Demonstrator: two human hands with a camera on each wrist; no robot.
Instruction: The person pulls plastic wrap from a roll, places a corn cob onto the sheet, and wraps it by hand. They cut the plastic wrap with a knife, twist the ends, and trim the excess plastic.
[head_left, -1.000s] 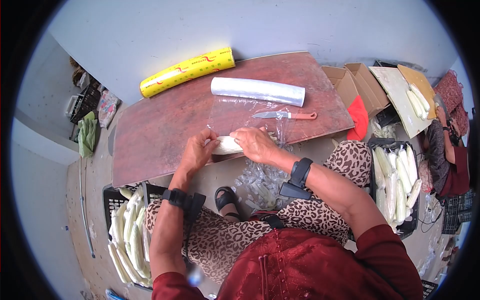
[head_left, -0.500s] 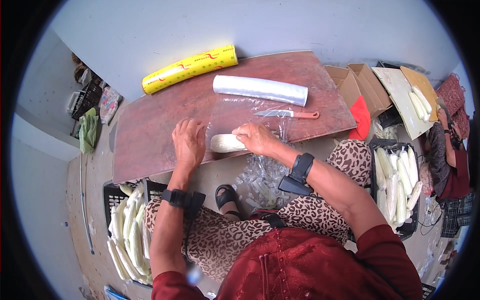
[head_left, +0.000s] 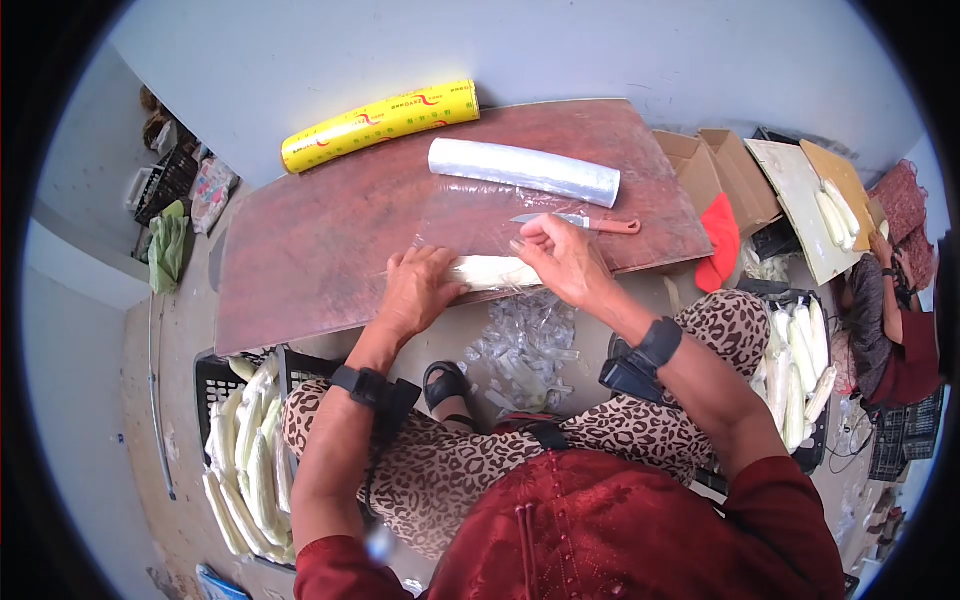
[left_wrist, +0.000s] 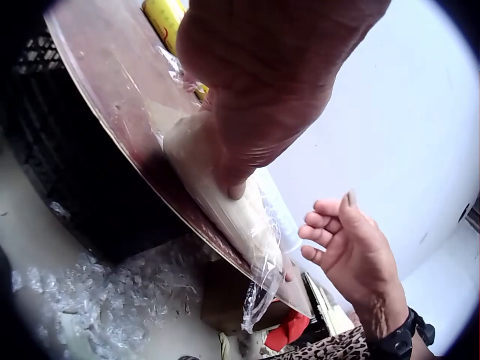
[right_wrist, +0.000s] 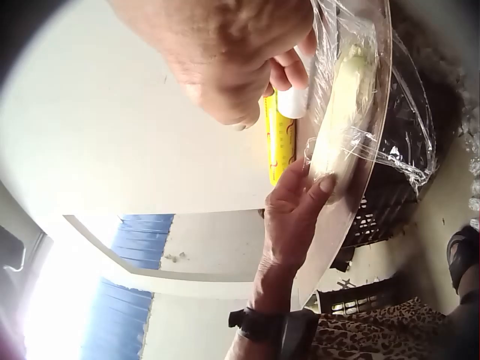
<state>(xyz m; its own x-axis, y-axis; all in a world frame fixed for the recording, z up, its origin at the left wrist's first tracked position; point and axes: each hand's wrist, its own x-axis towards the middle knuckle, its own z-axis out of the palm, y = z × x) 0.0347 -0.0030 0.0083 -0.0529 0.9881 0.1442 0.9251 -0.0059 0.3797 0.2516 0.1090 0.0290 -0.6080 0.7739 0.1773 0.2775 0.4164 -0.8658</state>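
A long pale vegetable, ridged like a corn husk, lies along the near edge of the table, with clear plastic film around its right part. My left hand grips its left end, thumb on top in the left wrist view. My right hand is raised by the other end, fingers loosely bent and holding nothing; the left wrist view shows it apart from the vegetable. Film hangs over the table edge in the right wrist view. Behind lie a knife with a reddish handle and the film roll.
A yellow printed roll lies at the back of the reddish table. Crates of pale vegetables stand on either side of my legs. Scraps of film litter the floor. Another person's arm shows at far right.
My left hand let go of the vegetable's left end, lifted away, and now grips it again. My right hand released the vegetable and moved right and up.
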